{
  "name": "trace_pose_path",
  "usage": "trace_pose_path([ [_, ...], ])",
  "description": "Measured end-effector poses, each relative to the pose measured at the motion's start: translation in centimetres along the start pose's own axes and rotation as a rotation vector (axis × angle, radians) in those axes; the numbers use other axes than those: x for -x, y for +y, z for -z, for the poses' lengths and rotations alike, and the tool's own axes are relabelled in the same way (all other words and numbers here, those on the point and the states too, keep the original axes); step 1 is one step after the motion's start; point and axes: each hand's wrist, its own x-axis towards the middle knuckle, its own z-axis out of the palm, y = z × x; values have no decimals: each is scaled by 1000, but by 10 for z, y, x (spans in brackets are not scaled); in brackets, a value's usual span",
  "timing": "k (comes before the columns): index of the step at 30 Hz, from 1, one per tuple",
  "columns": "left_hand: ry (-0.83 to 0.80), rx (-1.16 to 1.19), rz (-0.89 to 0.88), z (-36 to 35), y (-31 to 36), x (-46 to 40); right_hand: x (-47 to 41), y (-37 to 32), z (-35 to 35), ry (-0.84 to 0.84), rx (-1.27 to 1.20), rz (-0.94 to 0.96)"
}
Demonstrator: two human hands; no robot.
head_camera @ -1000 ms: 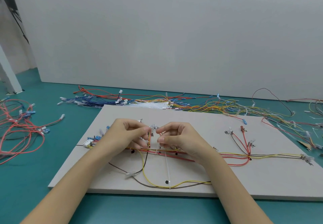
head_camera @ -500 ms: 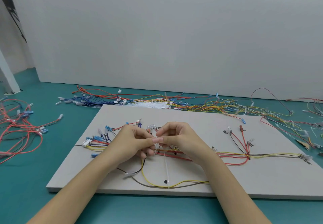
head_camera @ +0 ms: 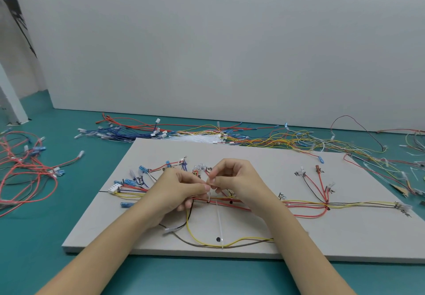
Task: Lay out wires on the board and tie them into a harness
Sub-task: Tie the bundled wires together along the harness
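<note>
A pale grey board (head_camera: 253, 152) lies on the teal table. Red, yellow, brown and black wires (head_camera: 305, 205) run across it as a harness, fanning out to blue and white connectors (head_camera: 128, 183) at the left. My left hand (head_camera: 177, 193) and my right hand (head_camera: 236, 179) meet over the bundle at the board's middle. Both pinch a thin white cable tie (head_camera: 209, 189) that loops round the wires. Another white cable tie (head_camera: 220, 223) lies loose toward the board's near edge, across a yellow and brown wire loop (head_camera: 230, 244).
Loose wire piles lie off the board: red ones (head_camera: 25, 163) at the left, blue, white and yellow ones (head_camera: 207, 133) along the far edge, more (head_camera: 391, 156) at the right. A white wall panel (head_camera: 230, 53) stands behind.
Both hands have drawn closer together and lifted slightly over the bundle, fingertips now pinching the cable tie. More of the left connectors shows than a second ago.
</note>
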Motion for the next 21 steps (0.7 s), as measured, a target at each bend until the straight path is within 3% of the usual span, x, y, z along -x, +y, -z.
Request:
trace_pose_path([
  [10, 74, -173, -105, -4, 1, 2, -2, -2, 0, 120, -89, 116],
  [16, 59, -179, -114, -1, 2, 3, -2, 1, 0, 44, 33, -24],
  [21, 43, -197, -112, -3, 2, 5, -3, 6, 0, -6, 127, -15],
])
